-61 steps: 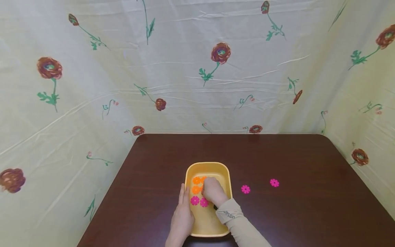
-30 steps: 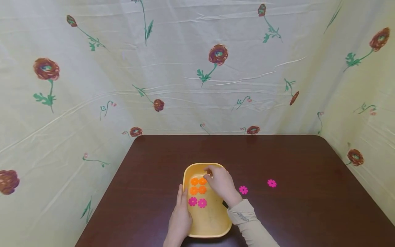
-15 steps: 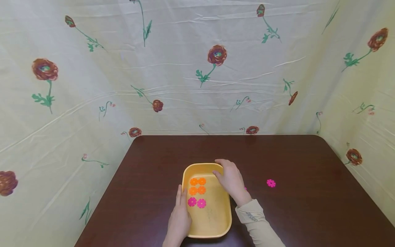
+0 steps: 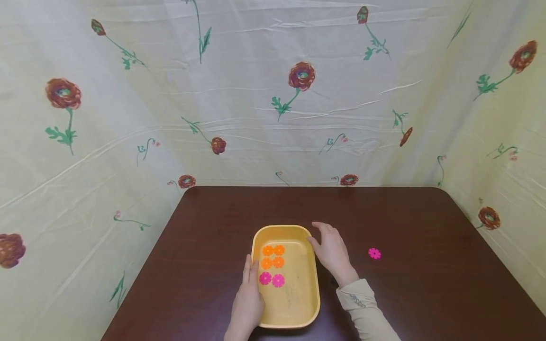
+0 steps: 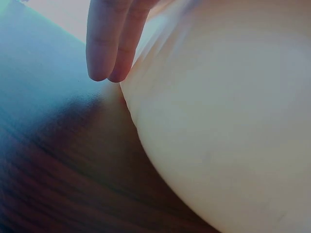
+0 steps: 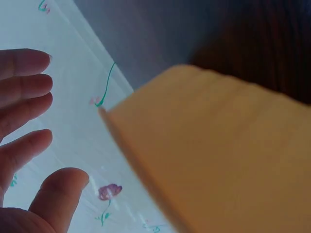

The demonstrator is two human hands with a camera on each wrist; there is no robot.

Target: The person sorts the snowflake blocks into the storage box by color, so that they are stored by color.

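Note:
A yellow tray (image 4: 316, 289) sits at the table's near centre. It holds several orange flower discs (image 4: 273, 256) and two pink ones (image 4: 271, 279). My left hand (image 4: 249, 296) lies with straight fingers against the tray's left wall (image 5: 233, 121); its fingertips (image 5: 109, 58) reach down to the table. My right hand (image 4: 331, 250) is just outside the tray's right rim, over the table, fingers relaxed and spread, holding nothing. In the right wrist view those fingers (image 6: 24, 97) show beside the tray wall (image 6: 218, 160). One pink flower disc (image 4: 374, 253) lies on the table to the right.
The dark brown table (image 4: 418, 284) is walled on three sides by a cream cloth with red flowers (image 4: 298, 94). Its rounded far corners meet the cloth. The near pink disc seen earlier on the table is hidden now.
My right hand has left the tray's inside and moved right over its rim, covering the nearer pink disc on the table. The left hand has stayed in place.

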